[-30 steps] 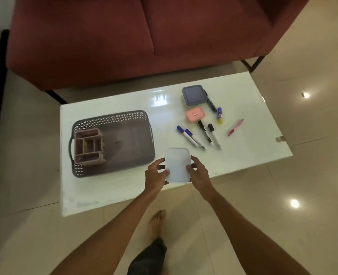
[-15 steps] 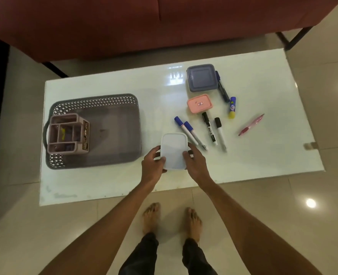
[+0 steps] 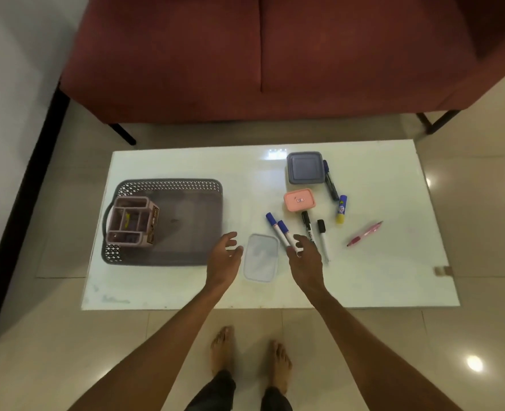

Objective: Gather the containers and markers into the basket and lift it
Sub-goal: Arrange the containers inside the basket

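A grey perforated basket (image 3: 186, 185) sits at the left of the white table (image 3: 378, 271), with a pink divided organiser (image 3: 131, 222) inside its left end. A clear rectangular container (image 3: 260, 257) lies flat on the table between my hands. My left hand (image 3: 224, 258) is open just left of it, and my right hand (image 3: 304, 256) is open just right of it; neither touches it. Two blue-capped markers (image 3: 279, 231) and two black-capped markers (image 3: 315, 232) lie beyond my right hand. Farther back are a pink container (image 3: 299, 200), a grey-blue square container (image 3: 305, 167) and a dark marker (image 3: 330, 180).
A glue stick (image 3: 341, 209) and a pink pen (image 3: 364, 233) lie right of the markers. A dark red sofa (image 3: 260, 54) stands behind the table. My bare feet (image 3: 251, 355) are on the tiled floor at the table's near edge.
Both hands have let go of the clear container and spread apart from its sides. The container now rests on the table. The camera view has tilted up.
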`<move>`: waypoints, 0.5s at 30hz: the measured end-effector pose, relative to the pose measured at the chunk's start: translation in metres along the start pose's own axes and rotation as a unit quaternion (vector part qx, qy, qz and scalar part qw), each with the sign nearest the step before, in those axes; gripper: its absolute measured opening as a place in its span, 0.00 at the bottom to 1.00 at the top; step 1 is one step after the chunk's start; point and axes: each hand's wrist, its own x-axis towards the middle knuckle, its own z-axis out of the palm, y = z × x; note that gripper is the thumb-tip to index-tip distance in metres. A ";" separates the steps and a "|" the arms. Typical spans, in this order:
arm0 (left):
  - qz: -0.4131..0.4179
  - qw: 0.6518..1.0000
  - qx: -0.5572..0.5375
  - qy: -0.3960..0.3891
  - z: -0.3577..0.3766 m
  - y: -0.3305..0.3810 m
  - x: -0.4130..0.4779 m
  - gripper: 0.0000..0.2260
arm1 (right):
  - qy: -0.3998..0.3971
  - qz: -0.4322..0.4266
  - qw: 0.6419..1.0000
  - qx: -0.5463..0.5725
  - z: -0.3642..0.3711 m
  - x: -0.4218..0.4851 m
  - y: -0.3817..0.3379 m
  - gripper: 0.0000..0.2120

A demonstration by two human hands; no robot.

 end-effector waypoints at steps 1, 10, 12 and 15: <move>0.011 1.000 0.001 0.003 -0.002 0.012 0.003 0.14 | 0.005 -0.006 1.000 0.006 -0.005 0.001 -0.010 0.17; 0.048 0.998 -0.013 -0.048 0.020 0.096 0.075 0.13 | 0.064 -0.028 0.998 0.007 -0.037 0.072 -0.069 0.17; 0.048 0.997 -0.017 -0.062 0.033 0.103 0.097 0.14 | 0.079 -0.032 0.996 0.003 -0.041 0.100 -0.070 0.17; 0.050 0.995 -0.008 -0.081 0.058 0.106 0.128 0.14 | 0.106 -0.044 0.993 -0.005 -0.046 0.145 -0.067 0.16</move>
